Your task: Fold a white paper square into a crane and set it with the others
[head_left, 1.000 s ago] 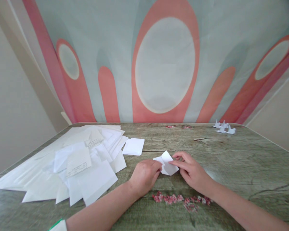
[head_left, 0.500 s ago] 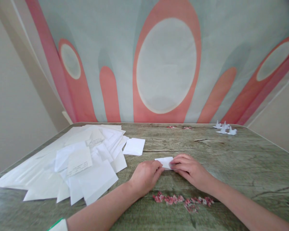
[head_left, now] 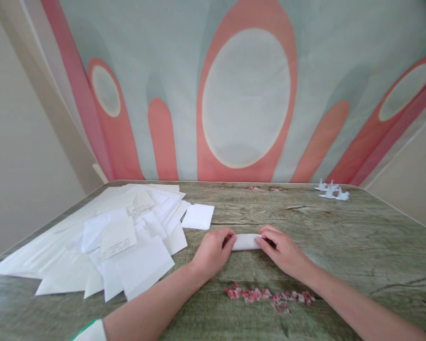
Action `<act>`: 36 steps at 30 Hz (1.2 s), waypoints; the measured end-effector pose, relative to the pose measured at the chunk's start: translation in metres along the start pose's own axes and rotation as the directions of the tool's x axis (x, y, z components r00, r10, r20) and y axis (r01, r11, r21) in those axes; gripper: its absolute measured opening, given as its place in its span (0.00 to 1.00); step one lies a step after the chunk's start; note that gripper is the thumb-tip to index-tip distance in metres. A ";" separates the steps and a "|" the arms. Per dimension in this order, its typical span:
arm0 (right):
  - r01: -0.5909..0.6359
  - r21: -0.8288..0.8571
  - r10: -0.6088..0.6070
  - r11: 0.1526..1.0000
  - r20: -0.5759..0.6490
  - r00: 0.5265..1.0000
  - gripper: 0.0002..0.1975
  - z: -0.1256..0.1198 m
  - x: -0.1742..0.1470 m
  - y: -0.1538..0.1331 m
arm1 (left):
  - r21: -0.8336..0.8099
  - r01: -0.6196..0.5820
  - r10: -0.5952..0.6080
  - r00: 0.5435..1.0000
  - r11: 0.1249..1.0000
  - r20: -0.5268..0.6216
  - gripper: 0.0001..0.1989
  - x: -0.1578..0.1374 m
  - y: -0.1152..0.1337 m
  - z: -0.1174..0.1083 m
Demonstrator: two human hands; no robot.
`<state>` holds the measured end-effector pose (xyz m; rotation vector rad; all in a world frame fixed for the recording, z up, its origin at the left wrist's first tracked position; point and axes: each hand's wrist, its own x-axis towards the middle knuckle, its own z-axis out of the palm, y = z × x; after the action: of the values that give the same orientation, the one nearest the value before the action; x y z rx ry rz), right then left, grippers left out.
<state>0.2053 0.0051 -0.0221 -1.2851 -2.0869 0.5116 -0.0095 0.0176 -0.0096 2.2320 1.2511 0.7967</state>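
A small folded piece of white paper (head_left: pixel 246 242) lies lengthwise between my hands, near the middle of the wooden table. My left hand (head_left: pixel 215 251) pinches its left end between thumb and fingers. At its right end, my right hand (head_left: pixel 279 247) grips the paper the same way, thumb toward me. The strip's long near edge looks smooth and slightly rounded. My fingertips hide both of its ends.
Many loose white sheets (head_left: pixel 142 270) spread over the table's left side, some with writing. Beside them lies a small stack of square paper (head_left: pixel 198 216). Several folded paper figures (head_left: pixel 329 190) stand at the back right. Pink flower patterns (head_left: pixel 266 294) mark the tabletop (head_left: pixel 362 246).
Both hands have shifted to the ends of the paper, which now shows as a wider strip between them. The left hand's fingers now curl round its end.
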 end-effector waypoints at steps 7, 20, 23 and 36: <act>0.005 -0.094 -0.009 0.996 -0.041 0.999 0.10 0.005 0.004 -0.002 | -0.011 0.010 -0.010 1.000 1.000 0.000 0.10 0.002 -0.004 0.002; 0.056 -0.136 -0.065 0.989 -0.066 0.996 0.08 0.011 0.006 0.001 | 0.432 -0.344 0.207 0.920 0.834 0.334 0.34 -0.033 0.042 0.001; 0.055 -0.134 -0.067 0.989 -0.090 0.994 0.08 0.011 0.005 0.000 | 0.439 -0.349 0.191 0.912 0.828 0.364 0.37 -0.037 0.040 0.004; 0.030 -0.097 -0.039 0.995 -0.096 0.995 0.06 0.008 0.003 -0.002 | 0.372 -0.309 0.142 0.899 0.875 0.415 0.36 -0.035 0.034 0.001</act>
<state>0.1976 0.0067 -0.0255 -1.2987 -2.0696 0.3303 -0.0025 -0.0293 0.0021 2.7602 1.0545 0.1401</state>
